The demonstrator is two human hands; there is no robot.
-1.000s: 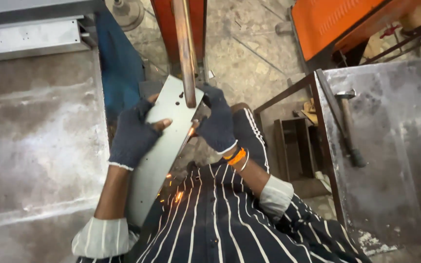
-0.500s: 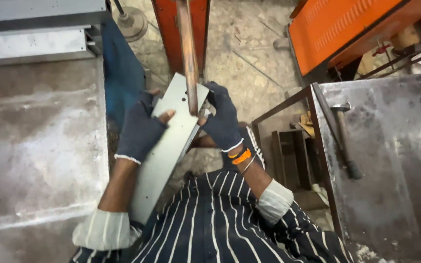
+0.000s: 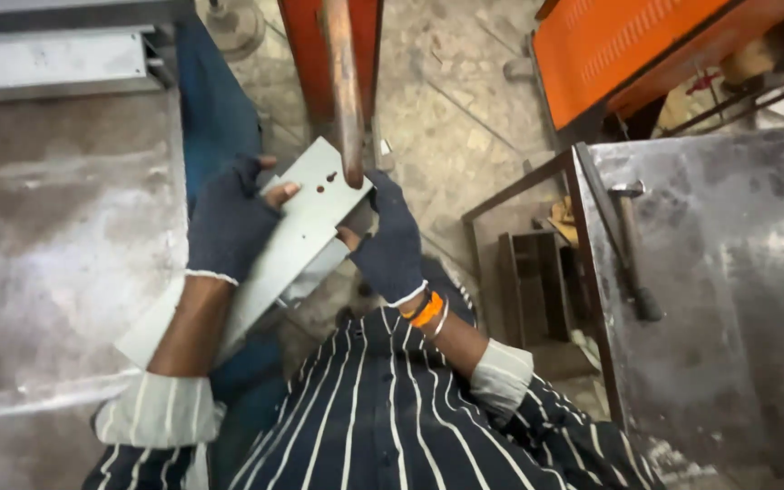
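A long grey sheet-metal strip [image 3: 297,238] with small holes near its far end runs diagonally in front of me. My left hand [image 3: 227,222], in a dark fingerless glove, grips its left edge with the thumb on top. In a matching glove, my right hand [image 3: 390,243] holds the strip's right edge from below. A copper-coloured vertical rod [image 3: 344,86] of a machine comes down onto the strip's far end, between both hands. No sparks show at the contact.
A worn metal table [image 3: 56,245] lies to my left with a grey channel section at its back. On the right stands a steel-topped table [image 3: 737,299] with a hammer [image 3: 632,245] lying on it. Orange machine bodies [image 3: 628,50] stand beyond on the stone floor.
Sparks under the strip one second ago are gone. The strip and both hands sit slightly further right and lower in view, and the rod now meets the strip near its holes.
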